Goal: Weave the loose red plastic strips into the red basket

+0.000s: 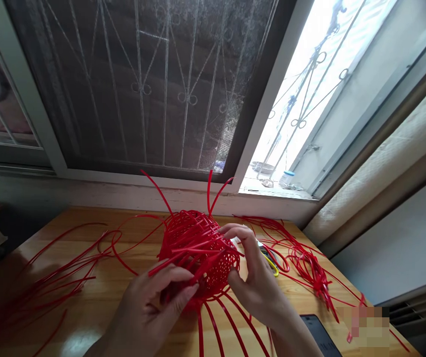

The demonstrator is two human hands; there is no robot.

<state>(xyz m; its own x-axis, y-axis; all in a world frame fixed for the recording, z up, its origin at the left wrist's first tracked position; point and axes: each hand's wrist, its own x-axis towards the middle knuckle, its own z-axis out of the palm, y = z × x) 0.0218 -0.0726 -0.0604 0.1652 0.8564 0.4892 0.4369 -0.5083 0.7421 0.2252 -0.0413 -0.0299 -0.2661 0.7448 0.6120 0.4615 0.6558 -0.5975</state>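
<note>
- The red woven basket (198, 260) sits in the middle of the wooden table (97, 297), half finished, with loose strip ends standing up at 12 o'clock and more ends fanning out toward 6 o'clock.
- At 9 o'clock from the basket, a bundle of long red strips (49, 277) lies spread flat on the table, well apart from the hands.
- The left hand (153, 310) is at 7 o'clock of the basket; its fingers are closed on a red strip end (168, 265) that sticks out of the weave, and the fingertips touch the basket wall.
- The right hand (253, 277) is at 3 o'clock of the basket; the thumb and fingers are curled against the rim, pinching the weave there.
- Just behind the right hand, a yellow object (272, 263) is partly hidden; I cannot tell what it is.
- At 3 o'clock, farther right, a second heap of red strips (309, 267) lies on the table.
- At 5 o'clock, near the table edge, a dark phone (319, 334) lies flat beside the right wrist.
- Behind the table, at 12 o'clock, is a window with a metal grille (160, 89).
</note>
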